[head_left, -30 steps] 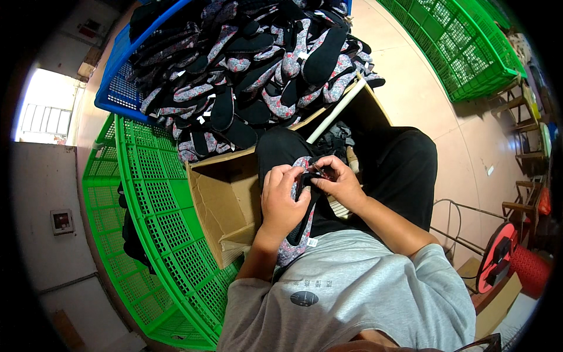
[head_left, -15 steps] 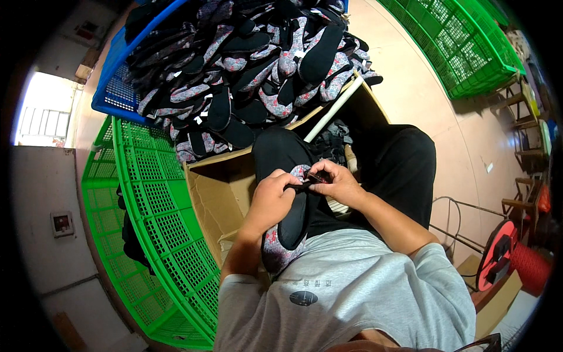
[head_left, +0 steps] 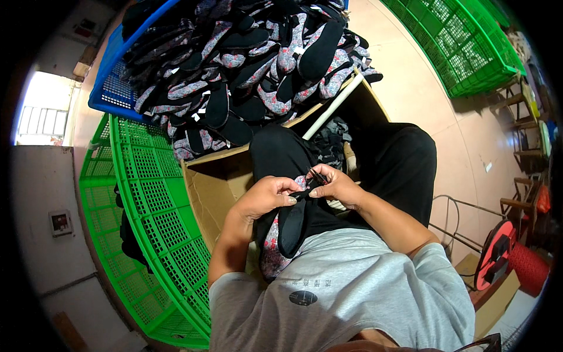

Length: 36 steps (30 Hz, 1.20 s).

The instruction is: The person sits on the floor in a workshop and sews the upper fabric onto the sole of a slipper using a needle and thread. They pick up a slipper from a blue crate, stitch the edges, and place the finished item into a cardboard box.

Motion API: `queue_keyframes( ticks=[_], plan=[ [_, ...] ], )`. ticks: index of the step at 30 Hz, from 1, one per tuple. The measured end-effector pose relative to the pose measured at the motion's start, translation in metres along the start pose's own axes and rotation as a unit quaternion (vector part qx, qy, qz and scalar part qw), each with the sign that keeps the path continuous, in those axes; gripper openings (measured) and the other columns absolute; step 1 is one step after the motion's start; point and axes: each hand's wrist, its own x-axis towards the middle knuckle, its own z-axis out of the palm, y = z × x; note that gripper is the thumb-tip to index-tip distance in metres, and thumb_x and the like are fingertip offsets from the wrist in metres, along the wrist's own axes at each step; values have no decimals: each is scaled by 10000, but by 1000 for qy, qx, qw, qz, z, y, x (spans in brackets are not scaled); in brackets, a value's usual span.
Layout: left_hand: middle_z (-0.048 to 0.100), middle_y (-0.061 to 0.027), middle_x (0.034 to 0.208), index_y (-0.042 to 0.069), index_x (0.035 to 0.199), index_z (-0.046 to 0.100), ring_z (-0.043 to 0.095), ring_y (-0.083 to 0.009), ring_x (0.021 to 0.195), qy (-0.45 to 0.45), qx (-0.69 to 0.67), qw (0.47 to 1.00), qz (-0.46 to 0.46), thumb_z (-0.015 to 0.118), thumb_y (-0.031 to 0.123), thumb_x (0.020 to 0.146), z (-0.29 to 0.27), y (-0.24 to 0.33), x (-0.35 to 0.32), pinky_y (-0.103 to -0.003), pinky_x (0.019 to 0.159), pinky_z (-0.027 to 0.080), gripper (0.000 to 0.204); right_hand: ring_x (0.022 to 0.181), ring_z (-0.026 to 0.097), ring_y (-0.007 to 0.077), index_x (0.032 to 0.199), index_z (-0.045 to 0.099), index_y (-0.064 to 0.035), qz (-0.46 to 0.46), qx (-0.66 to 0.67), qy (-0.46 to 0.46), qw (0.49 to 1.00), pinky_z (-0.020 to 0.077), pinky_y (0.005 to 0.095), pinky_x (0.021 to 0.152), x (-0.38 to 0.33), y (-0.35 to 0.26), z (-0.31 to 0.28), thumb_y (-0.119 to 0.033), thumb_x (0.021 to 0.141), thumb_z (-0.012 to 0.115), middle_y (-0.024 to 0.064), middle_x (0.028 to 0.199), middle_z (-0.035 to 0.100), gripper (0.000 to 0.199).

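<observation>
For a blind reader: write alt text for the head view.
Both hands, left hand and right hand, hold a black and floral shoe insole over the lap. Ahead, a blue crate is heaped with insoles; a green crate stands left.

A small footwear workshop: a heap of flowered shoe uppers (head_left: 252, 70) fills a blue crate (head_left: 114, 88), with green plastic crates (head_left: 158, 229) and cardboard boxes (head_left: 214, 188) on a tiled floor (head_left: 422, 94)

Left hand (head_left: 267, 199) and right hand (head_left: 337, 186) pinching a dark slipper (head_left: 291, 226) with floral lining over the lap, possibly a small tag between fingertips, cardboard box (head_left: 214, 182), slipper pile (head_left: 258, 64), green crate (head_left: 146, 223)
</observation>
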Motion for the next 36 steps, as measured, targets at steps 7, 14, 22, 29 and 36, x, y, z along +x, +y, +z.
queue_keyframes(
  ticks=[7, 14, 22, 29, 36],
  plan=[
    [595, 12, 997, 4, 1074, 624, 543, -55, 880, 33, -80, 996, 35, 657, -10, 833, 10, -2, -5, -203, 802, 454, 244, 945, 565, 85, 1138, 580, -57, -82, -51, 10, 995, 466, 228, 850, -3, -4, 7, 1, 776, 779, -8, 1043, 605, 417],
    [542, 10, 964, 22, 991, 617, 509, -67, 841, 187, 137, 956, 182, 651, -82, 766, 30, -5, -13, -177, 747, 424, 251, 972, 560, 98, 1129, 584, -51, -61, -41, 16, 997, 460, 245, 883, -5, -7, 7, 7, 765, 782, 6, 1051, 609, 419],
    [642, -66, 857, 51, 995, 585, 603, -277, 842, 262, 409, 821, 299, 695, -25, 700, 50, 3, -19, -384, 788, 476, 324, 630, 473, 20, 1133, 551, -92, 1, 21, 13, 1000, 338, 178, 525, -9, -14, 11, -12, 783, 759, -42, 806, 574, 415],
    [630, -35, 785, 74, 1006, 637, 600, -256, 797, 269, 465, 784, 311, 765, 80, 709, 51, 9, -15, -368, 735, 450, 324, 606, 455, 18, 1136, 554, -98, -12, 19, 18, 1000, 310, 183, 496, -10, -14, 13, -28, 787, 753, -48, 791, 563, 408],
    [610, -36, 745, 82, 959, 685, 586, -250, 751, 269, 488, 770, 310, 755, 135, 739, 52, 14, -10, -375, 710, 434, 236, 597, 432, 20, 1144, 562, -102, -11, -5, 15, 1000, 306, 184, 496, -12, -18, 13, -32, 814, 713, -58, 791, 543, 370]
  ],
)
